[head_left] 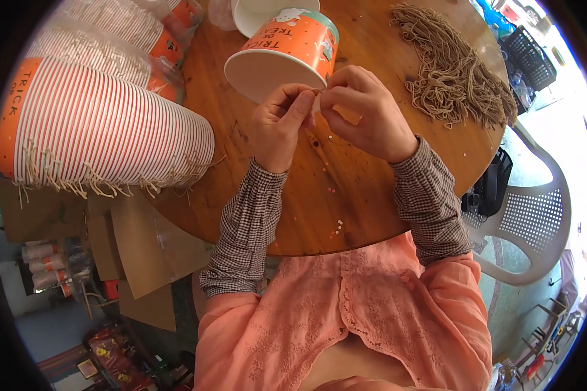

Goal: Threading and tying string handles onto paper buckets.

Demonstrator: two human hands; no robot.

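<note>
Pinching with the left hand (279,120), thumb pressed to forefinger, and likewise with the right hand (370,114), fingertips meeting over apparently a bit of thin cord (319,91), too small to make out fully. Held above the middle of the round wooden desk (365,202), just beside the rim of an orange printed cup (297,44). Toward the desk's far edge, that cup on its side, pale round end toward the hands; contact with the fingers impossible to tell. Right behind, a white cup (261,16), partly hidden. Along the left edge, a long sideways nested stack of cups (111,124), with cord ends (98,184) dangling from the rims; beyond, clear-wrapped stacks (111,36). By the far right edge, a loose heap of tan cord (450,78). Toward the near edge, small pale dots (338,227). Past the right edge, a perforated chair (531,208).
</note>
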